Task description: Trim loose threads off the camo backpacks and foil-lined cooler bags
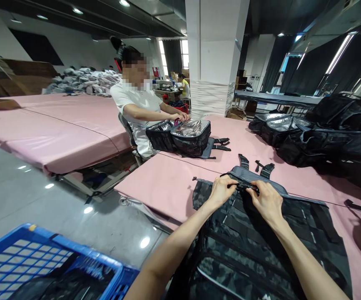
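A dark camouflage backpack (270, 246) lies on the pink-covered table in front of me, its grey-edged back panel and shoulder straps (267, 170) at the far end. At its upper edge, my left hand (222, 191) pinches one end of a short black strap (244, 186) between thumb and fingers. Opposite it, my right hand (267, 201) is closed on the other end of the same strap. A small gap separates the two sets of fingertips. Whether a buckle sits between them is too small to tell.
Across the table (164, 179), a seated person in white (139, 104) handles an open black bag (189, 137) with silvery lining. More black bags (339, 133) are piled at the right. A blue crate (58, 243) with dark items stands at lower left. A white pillar (214, 54) rises behind.
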Demonstrator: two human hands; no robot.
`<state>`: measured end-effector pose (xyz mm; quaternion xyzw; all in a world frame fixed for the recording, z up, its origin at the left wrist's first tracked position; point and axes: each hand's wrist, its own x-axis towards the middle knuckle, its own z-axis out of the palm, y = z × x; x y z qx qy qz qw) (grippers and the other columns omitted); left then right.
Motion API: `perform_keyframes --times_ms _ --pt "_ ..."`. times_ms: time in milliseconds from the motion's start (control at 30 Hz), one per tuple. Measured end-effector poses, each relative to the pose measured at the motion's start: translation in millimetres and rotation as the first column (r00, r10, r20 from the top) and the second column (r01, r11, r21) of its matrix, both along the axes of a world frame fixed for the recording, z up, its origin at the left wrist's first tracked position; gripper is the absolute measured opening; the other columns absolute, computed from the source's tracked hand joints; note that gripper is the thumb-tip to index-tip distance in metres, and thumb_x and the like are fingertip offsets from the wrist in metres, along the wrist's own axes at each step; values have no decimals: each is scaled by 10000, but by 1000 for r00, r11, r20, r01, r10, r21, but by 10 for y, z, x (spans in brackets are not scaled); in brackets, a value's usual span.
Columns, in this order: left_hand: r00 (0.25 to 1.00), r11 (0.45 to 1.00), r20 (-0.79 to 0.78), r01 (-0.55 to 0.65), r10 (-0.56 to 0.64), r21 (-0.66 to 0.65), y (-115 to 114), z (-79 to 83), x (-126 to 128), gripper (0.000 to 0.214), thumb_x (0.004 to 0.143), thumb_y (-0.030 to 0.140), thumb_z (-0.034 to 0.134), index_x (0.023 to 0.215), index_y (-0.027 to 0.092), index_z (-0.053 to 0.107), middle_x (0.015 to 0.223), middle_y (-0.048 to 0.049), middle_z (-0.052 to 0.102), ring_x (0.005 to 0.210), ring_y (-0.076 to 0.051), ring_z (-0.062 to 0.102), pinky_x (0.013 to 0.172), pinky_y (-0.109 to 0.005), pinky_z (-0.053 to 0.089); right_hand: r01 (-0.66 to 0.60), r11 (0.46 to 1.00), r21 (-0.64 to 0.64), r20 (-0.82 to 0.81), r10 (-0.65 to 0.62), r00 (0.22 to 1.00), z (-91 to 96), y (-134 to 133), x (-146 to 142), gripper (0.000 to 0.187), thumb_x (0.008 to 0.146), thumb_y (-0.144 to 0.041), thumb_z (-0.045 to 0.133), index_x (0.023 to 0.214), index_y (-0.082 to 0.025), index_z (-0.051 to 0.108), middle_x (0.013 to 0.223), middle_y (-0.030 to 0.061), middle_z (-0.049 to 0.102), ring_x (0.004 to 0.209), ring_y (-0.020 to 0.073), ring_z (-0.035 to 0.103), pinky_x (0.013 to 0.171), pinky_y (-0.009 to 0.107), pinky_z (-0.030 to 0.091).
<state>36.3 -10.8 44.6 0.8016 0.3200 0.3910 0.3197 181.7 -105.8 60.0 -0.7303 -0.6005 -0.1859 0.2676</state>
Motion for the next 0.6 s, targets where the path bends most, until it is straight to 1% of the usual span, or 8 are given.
perform_keyframes --times_ms 67,167,233,300,400,600 --pt "1000 1000 5 -1 1 15 1 -10 1 230 735 101 564 883 179 721 734 -9 626 681 -121 553 675 -232 417 22 998 -52 -90 -27 996 -2 9 -7 235 822 -393 513 918 -205 617 764 42 641 742 191 585 585 258 341" --pt "999 999 45 20 -19 -30 7 -23 0 221 730 108 571 879 172 722 728 -7 622 662 -114 550 639 -220 414 28 984 -177 -291 -79 953 -9 23 -19 228 807 -419 521 898 -229 608 768 14 659 721 188 601 587 259 354" --pt "999 999 49 20 -18 -47 10 -28 -2 214 727 120 579 872 181 723 709 2 614 630 -107 533 613 -216 408 27 975 -219 -343 -103 934 -12 25 -27 218 803 -417 525 895 -237 604 762 3 662 721 189 608 591 261 357" --pt "999 999 49 12 -10 -52 11 -28 -1 209 723 124 583 864 187 724 694 7 608 609 -103 519 602 -215 404 43 981 -191 -299 -100 949 -13 18 -32 216 804 -408 529 907 -233 602 775 9 659 754 196 610 600 264 357" --pt "997 996 79 24 -18 -83 13 -24 0 207 716 111 584 853 177 724 712 3 616 630 -104 529 620 -213 411 51 990 -131 -221 -79 972 -14 5 -26 218 808 -402 533 921 -228 602 801 18 655 768 192 607 602 260 356" --pt "992 991 121 53 -38 -124 14 -15 2 200 710 103 580 838 162 722 725 -4 624 665 -110 549 650 -212 424 54 993 -101 -175 -71 982 -15 -1 -6 221 813 -404 537 927 -228 606 778 22 649 739 186 604 585 257 354"
